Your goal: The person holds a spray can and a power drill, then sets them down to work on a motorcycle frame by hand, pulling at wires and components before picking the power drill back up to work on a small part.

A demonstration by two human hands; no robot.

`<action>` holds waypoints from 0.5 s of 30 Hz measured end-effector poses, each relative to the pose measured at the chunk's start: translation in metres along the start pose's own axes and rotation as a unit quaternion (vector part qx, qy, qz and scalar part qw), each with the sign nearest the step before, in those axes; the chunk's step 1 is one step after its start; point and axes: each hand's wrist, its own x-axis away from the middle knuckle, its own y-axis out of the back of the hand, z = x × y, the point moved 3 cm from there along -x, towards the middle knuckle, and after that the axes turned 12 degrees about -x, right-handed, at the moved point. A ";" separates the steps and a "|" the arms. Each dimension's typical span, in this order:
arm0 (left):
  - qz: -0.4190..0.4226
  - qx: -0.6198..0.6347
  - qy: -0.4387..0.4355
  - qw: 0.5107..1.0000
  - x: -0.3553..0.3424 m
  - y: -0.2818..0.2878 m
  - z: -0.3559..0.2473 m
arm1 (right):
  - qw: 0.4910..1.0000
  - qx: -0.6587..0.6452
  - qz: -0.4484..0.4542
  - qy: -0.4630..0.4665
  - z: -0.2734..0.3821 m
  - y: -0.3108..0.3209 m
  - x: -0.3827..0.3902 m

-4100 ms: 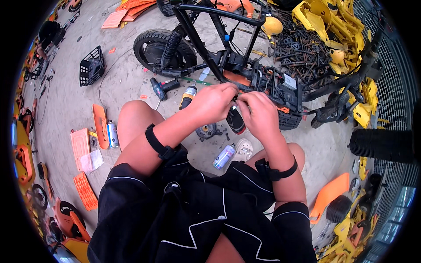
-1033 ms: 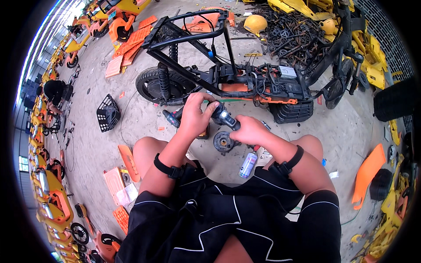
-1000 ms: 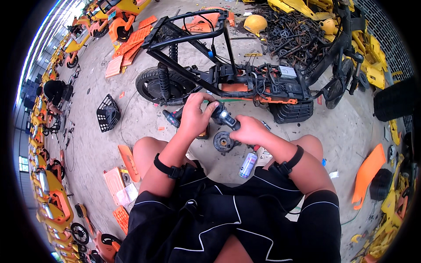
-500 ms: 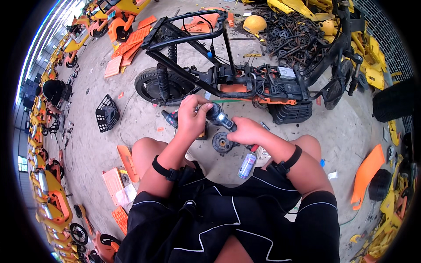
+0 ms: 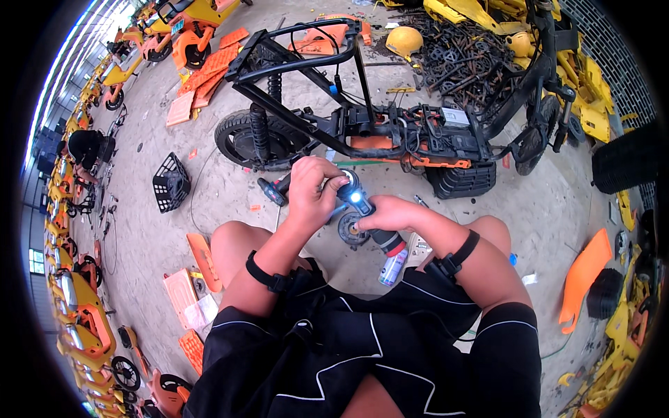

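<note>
My right hand is wrapped around a black cordless ratchet wrench with a red end and a lit lamp. At the wrench's round head, my left hand is closed with thumb and fingers pinching; whether a small socket is between them is hidden. Beneath the wrench lies a dark round hub-like part on the floor. A spray can stands or lies between my knees, partly covered by the wrench's end. Beyond my left wrist rests a dark cordless power tool.
In front stands a stripped black scooter frame with its rear wheel at left. A black basket and orange panels lie left. Metal parts are heaped at the back; another person crouches far left.
The right hand has turned the wrench, so its red end now shows over the spray can. My left hand has shifted slightly right and down, staying at the wrench's head.
</note>
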 end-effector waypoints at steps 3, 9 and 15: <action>0.002 0.011 -0.016 1.000 0.000 -0.002 -0.001 | 0.996 -0.083 0.010 0.013 -0.008 -0.009 -0.005; 0.024 0.113 0.103 0.988 0.002 -0.003 0.010 | 0.995 -0.098 -0.015 0.014 0.013 0.001 0.008; 0.106 0.136 0.098 0.980 -0.005 -0.004 0.015 | 0.997 -0.075 -0.023 0.008 0.006 0.005 0.006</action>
